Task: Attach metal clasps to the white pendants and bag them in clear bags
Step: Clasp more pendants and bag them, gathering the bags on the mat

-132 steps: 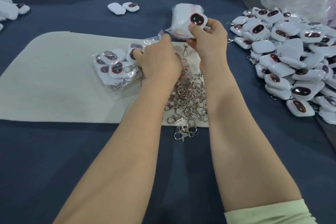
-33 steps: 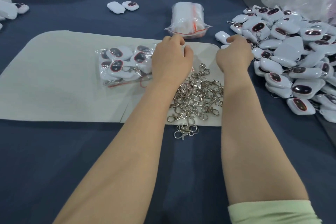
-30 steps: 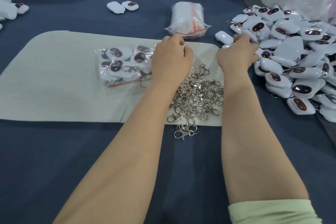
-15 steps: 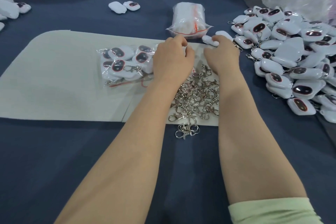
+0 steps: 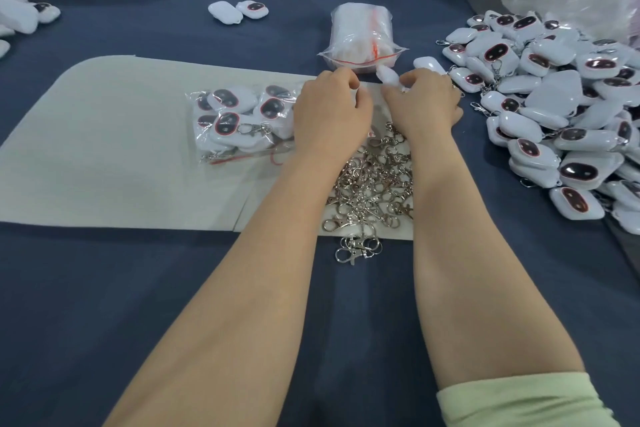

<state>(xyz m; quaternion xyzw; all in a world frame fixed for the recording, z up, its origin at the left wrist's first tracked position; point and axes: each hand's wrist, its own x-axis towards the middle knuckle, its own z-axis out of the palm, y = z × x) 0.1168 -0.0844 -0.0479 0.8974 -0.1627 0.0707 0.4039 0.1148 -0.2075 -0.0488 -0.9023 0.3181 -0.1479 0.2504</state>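
Head view: a white pendant point(image 5: 388, 75) is pinched by the right hand point(image 5: 424, 106) at 12 o'clock from the clasps point(image 5: 374, 184), what is held in the curled left hand point(image 5: 332, 111) cannot be told, and hooking on a clasp is judged the next step.

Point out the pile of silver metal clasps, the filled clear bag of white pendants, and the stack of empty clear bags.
Pile of silver metal clasps point(image 5: 375, 184): head view, heap's middle.
Filled clear bag of white pendants point(image 5: 239, 121): head view, bag's centre.
Stack of empty clear bags point(image 5: 360, 31): head view, top face.
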